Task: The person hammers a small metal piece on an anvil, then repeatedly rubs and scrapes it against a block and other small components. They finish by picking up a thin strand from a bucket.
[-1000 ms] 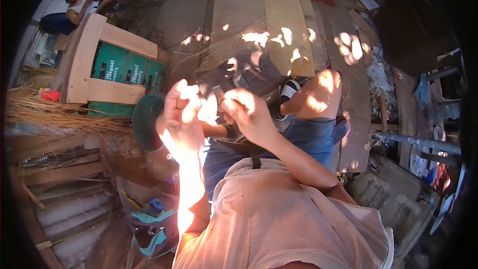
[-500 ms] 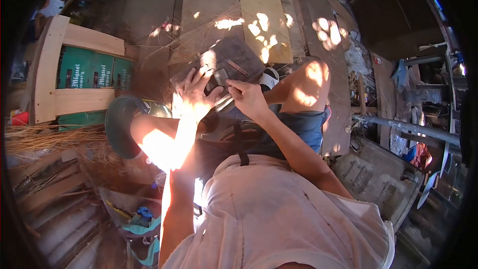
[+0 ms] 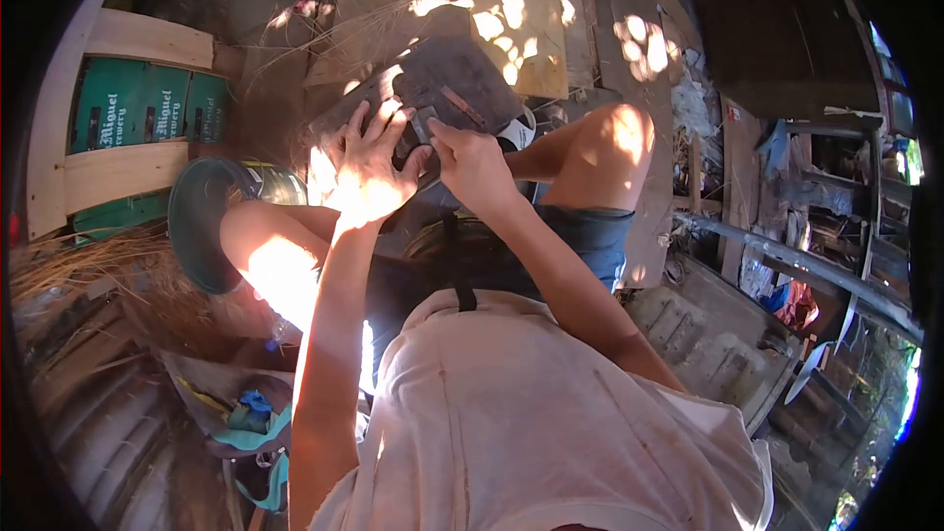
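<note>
A dark, worn block or board (image 3: 447, 74) lies in front of my crossed legs. My left hand (image 3: 374, 159) rests on its left part, fingers spread, thumb toward the right. A small greyish flat piece (image 3: 423, 126) sits on the dark surface between the two hands. My right hand (image 3: 472, 165) is closed, its index finger and thumb at the near end of that piece; what lies inside the fingers is hidden. Just beyond, a thin reddish-brown strip (image 3: 462, 106) lies on the block. A white round object (image 3: 519, 128) shows partly behind the block's right edge.
Green crates (image 3: 128, 108) stand behind a pale wooden frame (image 3: 128, 177) at the left. A dark green bucket (image 3: 202, 226) is beside my left knee. Dry strands (image 3: 118, 256) lie at the left. A grey metal pipe (image 3: 816, 270) and a worn tray (image 3: 708, 334) are at the right.
The view has shifted, so most things appear slightly displaced. Both hands remain at the block, my left hand spread and my right hand closed beside the small piece.
</note>
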Demonstrator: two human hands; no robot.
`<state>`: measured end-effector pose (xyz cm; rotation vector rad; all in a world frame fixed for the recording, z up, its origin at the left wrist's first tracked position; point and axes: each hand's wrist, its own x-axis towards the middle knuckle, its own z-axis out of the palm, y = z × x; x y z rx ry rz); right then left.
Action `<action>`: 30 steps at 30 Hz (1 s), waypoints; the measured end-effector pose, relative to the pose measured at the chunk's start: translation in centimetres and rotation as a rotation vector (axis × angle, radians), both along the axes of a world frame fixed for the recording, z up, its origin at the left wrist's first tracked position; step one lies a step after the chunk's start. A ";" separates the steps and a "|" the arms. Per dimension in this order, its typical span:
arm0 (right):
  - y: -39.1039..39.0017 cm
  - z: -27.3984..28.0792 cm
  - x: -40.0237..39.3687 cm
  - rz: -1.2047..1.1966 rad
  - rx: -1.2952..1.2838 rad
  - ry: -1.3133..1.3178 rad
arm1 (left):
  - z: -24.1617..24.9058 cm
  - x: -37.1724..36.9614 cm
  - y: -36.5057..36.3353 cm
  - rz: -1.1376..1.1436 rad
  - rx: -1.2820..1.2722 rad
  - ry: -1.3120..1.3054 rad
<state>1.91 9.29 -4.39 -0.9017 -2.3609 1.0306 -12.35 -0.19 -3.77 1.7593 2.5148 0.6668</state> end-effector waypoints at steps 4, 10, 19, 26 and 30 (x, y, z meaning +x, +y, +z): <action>-1.0 0.8 1.1 -0.030 -0.031 0.038 | 0.2 -0.7 0.6 -0.006 0.071 0.059; -0.8 0.7 0.9 -0.026 0.015 -0.035 | 0.5 -0.4 0.6 -0.005 0.074 0.060; -1.2 0.8 1.2 -0.069 -0.008 0.103 | 1.4 0.0 0.2 -0.007 0.050 0.056; 1.8 3.0 -0.8 -0.127 0.092 0.000 | 1.1 0.2 -0.1 0.005 0.054 0.038; 1.6 2.9 0.7 -0.020 0.219 0.009 | 1.0 0.0 0.1 0.004 0.088 0.048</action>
